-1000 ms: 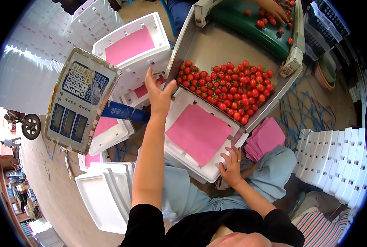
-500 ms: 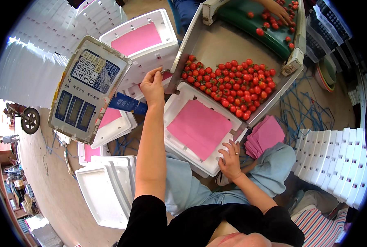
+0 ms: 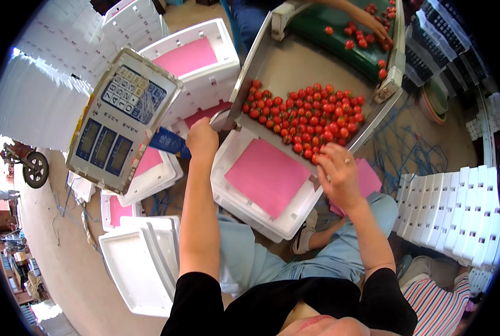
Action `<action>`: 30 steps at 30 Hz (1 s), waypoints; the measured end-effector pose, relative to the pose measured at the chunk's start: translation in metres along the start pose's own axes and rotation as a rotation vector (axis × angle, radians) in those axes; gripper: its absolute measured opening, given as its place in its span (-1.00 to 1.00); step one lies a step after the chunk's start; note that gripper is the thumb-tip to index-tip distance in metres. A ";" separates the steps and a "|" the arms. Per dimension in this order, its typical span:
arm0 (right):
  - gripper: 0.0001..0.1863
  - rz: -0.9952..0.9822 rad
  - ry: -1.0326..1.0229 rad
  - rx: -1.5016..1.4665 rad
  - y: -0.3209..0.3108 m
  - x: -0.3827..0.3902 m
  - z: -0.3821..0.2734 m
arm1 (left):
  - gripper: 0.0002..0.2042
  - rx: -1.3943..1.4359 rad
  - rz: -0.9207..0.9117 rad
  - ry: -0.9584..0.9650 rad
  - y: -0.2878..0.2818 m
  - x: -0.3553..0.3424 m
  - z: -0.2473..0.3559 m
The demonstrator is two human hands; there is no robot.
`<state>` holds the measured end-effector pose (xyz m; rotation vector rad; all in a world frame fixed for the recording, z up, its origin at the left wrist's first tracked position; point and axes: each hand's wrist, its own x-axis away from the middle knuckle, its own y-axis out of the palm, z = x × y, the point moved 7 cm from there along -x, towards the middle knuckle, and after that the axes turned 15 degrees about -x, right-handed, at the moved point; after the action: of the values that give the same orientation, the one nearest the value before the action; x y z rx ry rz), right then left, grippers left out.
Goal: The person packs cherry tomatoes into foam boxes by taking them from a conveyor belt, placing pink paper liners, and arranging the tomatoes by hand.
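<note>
My left hand is closed around a curved metal handle at the left corner of the metal sorting tray. A heap of red cherry tomatoes lies at the tray's near end. At the tray's near right corner my right hand rests with bent, parted fingers against the lowest tomatoes; its fingertips are partly hidden. Just below the tray's lip, in front of my knees, sits a white crate, and a pink sheet lines it.
A scale's display panel stands at left, near white crates with pink sheets. Across the tray, a co-worker's hand touches tomatoes on a green belt. Stacked white crates and blue strapping lie at right.
My left hand has moved down and toward me, with the handle. My right hand has lifted from the crate's rim to the tomatoes at the tray's near right corner.
</note>
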<state>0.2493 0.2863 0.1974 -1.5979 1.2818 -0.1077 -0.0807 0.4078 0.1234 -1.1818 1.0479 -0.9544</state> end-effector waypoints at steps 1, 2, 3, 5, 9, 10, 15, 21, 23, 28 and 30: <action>-0.74 0.021 0.016 0.055 -0.007 -0.012 0.013 | -0.82 -0.001 0.001 0.002 -0.002 0.000 -0.002; -0.75 0.038 0.040 0.110 -0.013 -0.022 0.022 | -0.82 -0.004 0.000 0.012 -0.001 0.001 -0.002; -0.83 0.080 0.049 0.092 -0.020 -0.033 0.027 | -0.81 -0.007 0.000 0.021 -0.001 0.001 -0.001; -0.86 0.071 0.092 -0.104 -0.004 -0.050 0.033 | -0.83 -0.036 -0.003 0.040 0.001 0.002 -0.010; -0.93 0.027 0.040 -0.219 0.050 -0.084 0.038 | -0.85 -0.020 0.033 0.065 0.000 0.004 -0.002; -0.94 0.024 0.044 -0.245 0.065 -0.095 0.039 | -0.85 -0.015 0.010 0.043 0.000 0.006 -0.001; -0.89 -0.009 0.077 -0.045 0.139 -0.132 0.052 | -0.85 -0.053 -0.042 0.022 -0.002 0.007 0.005; -0.81 -0.219 0.091 0.381 0.203 -0.147 0.058 | -0.80 0.008 -0.061 0.047 -0.002 0.008 0.000; -0.81 -0.127 0.042 0.380 0.206 -0.153 0.056 | -0.79 -0.023 -0.076 0.037 -0.002 0.008 -0.001; -0.84 -0.004 0.091 0.154 0.178 -0.143 0.058 | -0.81 -0.047 -0.064 0.062 -0.002 0.008 0.011; -0.83 -0.016 0.126 0.026 0.175 -0.137 0.055 | -0.81 -0.063 -0.063 0.059 -0.003 0.008 0.010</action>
<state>0.1084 0.4448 0.1108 -1.6001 1.3583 -0.2379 -0.0696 0.4024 0.1258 -1.2517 1.1004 -1.0173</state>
